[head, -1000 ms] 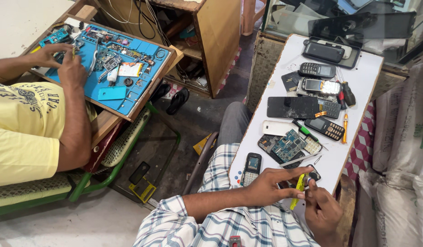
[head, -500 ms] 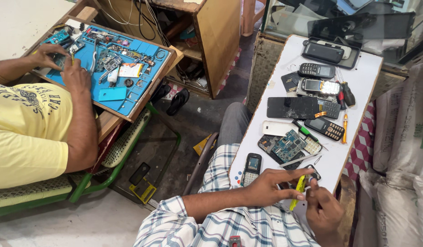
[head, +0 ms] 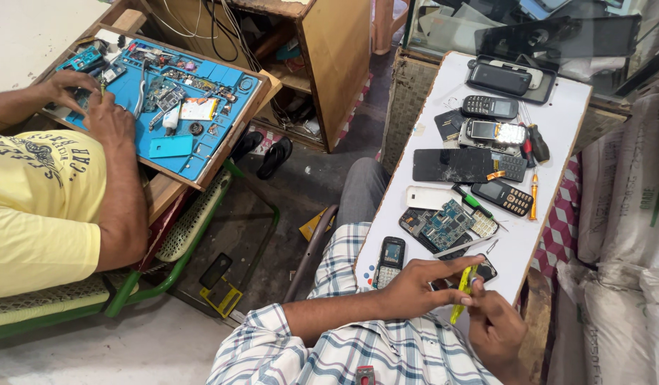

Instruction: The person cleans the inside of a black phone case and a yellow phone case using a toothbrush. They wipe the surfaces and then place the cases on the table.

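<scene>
— So what has changed since a moment ago?

— Hardly anything at my end. My left hand [head: 415,289] and right hand [head: 497,328] sit where they were, at the near edge of the white table [head: 557,114], and the yellow screwdriver [head: 463,294] is still between them. The change is over at the neighbour's bench: the person in the yellow shirt [head: 37,207] has drawn a hand [head: 109,117] back toward the near left corner of the blue work mat [head: 176,146], where it now holds a thin tool beside the other hand.

— And your grip?

— My right fingers are closed around the lower part of the screwdriver handle. My left hand is half open, its fingers stretched flat across a small dark phone [head: 483,269], pinning it to the table; thumb and forefinger meet the screwdriver near its upper end.

— Which way does the screwdriver point?

— Its long axis runs nearly upright in the view, leaning slightly: the top end goes away from me, toward the dark phone, and the butt comes back toward my chest. The tip itself is hidden under my fingers, so I cannot tell exactly where it touches.

— What lies around it?

— Just beyond my hands, a blue circuit board [head: 447,224] on an opened phone; to the left, a small black keypad phone [head: 390,260]; farther up, a black screen panel [head: 452,165] and an orange screwdriver [head: 534,196].
</scene>
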